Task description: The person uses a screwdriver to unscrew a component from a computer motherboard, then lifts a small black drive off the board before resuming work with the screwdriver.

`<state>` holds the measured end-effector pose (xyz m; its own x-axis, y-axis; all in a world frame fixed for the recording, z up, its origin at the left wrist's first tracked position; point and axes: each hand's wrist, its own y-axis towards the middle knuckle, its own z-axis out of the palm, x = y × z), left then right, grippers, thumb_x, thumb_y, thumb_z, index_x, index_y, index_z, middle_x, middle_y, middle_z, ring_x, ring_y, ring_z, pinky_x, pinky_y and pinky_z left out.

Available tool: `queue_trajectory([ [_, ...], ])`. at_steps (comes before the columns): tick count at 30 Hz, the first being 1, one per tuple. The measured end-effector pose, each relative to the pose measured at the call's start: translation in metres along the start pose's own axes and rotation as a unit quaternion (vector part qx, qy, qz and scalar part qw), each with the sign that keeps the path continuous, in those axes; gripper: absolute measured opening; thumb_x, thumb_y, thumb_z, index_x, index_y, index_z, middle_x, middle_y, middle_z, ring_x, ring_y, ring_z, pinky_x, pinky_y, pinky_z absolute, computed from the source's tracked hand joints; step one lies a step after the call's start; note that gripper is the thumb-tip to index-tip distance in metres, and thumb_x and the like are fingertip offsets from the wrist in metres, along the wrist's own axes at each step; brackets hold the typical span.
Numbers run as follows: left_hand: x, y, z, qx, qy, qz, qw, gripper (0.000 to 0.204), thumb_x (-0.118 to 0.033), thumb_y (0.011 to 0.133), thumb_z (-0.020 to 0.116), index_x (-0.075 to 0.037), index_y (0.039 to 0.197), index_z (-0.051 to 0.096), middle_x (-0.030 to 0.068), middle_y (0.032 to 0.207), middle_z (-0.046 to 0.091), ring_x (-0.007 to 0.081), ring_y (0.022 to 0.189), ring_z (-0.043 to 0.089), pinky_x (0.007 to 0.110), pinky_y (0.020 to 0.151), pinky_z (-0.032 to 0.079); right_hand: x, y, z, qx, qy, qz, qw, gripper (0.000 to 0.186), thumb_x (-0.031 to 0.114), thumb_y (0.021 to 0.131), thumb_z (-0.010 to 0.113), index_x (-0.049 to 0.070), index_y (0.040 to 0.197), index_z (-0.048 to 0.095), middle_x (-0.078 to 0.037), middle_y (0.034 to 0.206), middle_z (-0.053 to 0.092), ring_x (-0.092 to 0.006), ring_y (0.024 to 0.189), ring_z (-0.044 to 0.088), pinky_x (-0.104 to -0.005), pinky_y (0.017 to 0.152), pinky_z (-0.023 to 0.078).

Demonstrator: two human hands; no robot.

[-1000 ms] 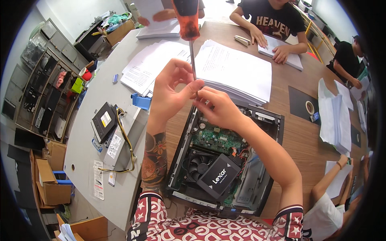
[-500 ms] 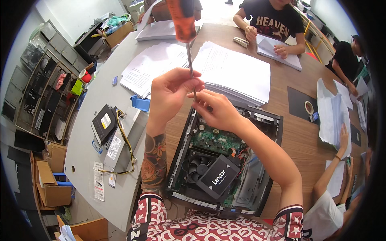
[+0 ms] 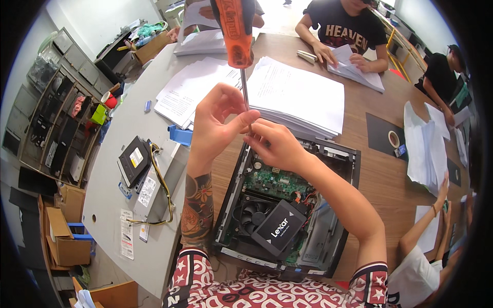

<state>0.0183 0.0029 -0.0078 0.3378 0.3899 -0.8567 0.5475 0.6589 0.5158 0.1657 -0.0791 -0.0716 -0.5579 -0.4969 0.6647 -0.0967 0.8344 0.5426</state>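
Observation:
A screwdriver (image 3: 236, 36) with an orange and black handle stands upright, tip down, above the far edge of an open computer case (image 3: 226, 250). My left hand (image 3: 218, 120) pinches its metal shaft between thumb and fingers. At the tip, my right hand (image 3: 275, 143) has its fingertips closed together; anything small between them is too hidden to make out. Inside the case lie a black solid-state drive (image 3: 280, 227), a cooling fan (image 3: 252, 214) and a green circuit board (image 3: 267, 180).
Left of the case lie a metal power supply (image 3: 154, 190) with cables and a black optical drive (image 3: 134, 161). Paper stacks (image 3: 298, 97) stand beyond my hands. A tape roll (image 3: 393, 137) rests at the right. Several people handle papers around the table (image 3: 380, 205).
The screwdriver's handle sits slightly lower in view, and my left fingers have shifted on its shaft. Across the table, a person's hands have moved over a paper stack.

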Motion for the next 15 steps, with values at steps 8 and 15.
queue_trajectory([
  [8,-0.008,-0.003,-0.005,0.004,0.055,-0.026,0.998,0.018,-0.003,0.083,0.078,-0.001,0.092,0.063,0.0037,0.084,0.065,0.0095,0.078,0.062,0.026,0.074,0.051,0.003,0.001,0.002,-0.016,0.016,0.003,1.0,0.015,0.015,0.092,0.065,0.002,0.1,0.065,-0.011,0.08,0.06,-0.0256,0.063,0.062,-0.0371,0.059,0.05],
  [15,-0.014,-0.003,-0.014,0.093,0.044,-0.05,0.993,0.027,-0.007,0.09,0.069,0.004,0.115,0.065,0.0093,0.092,0.069,0.015,0.089,0.066,0.029,0.081,0.052,0.007,0.002,-0.004,0.011,0.031,0.019,0.999,0.017,0.012,0.091,0.065,0.002,0.104,0.065,-0.01,0.082,0.061,-0.0227,0.068,0.064,-0.0342,0.062,0.051],
])
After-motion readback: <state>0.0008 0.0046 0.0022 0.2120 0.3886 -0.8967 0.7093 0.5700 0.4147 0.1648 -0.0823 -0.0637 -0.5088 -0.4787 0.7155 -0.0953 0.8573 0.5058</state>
